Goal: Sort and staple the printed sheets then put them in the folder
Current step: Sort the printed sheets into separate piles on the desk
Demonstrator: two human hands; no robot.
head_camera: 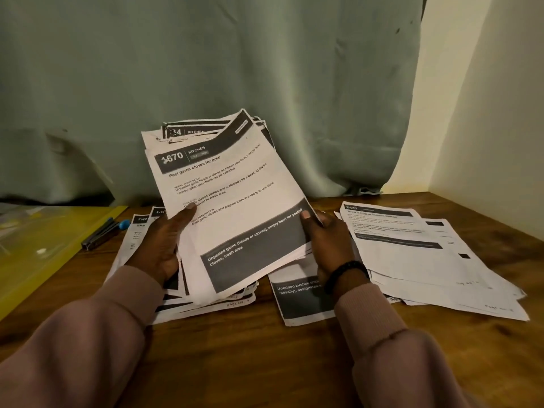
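A stack of printed sheets (235,184) is held tilted above the wooden table, its top page headed "1670 KITCHEN, Peel garlic cloves for prep". My left hand (164,240) grips the stack's left edge with the thumb on top. My right hand (326,240) pinches the lower right corner. More printed sheets lie flat under the held stack (206,304), one beneath my right wrist (300,301), and a loose pile at the right (426,254). A yellow clear folder (38,245) lies at the left with a dark stapler (101,234) at its edge.
The wooden table (265,354) runs to a green curtain (206,69) at the back and a cream wall (485,113) at the right. A blue-tipped object (123,223) sits beside the stapler.
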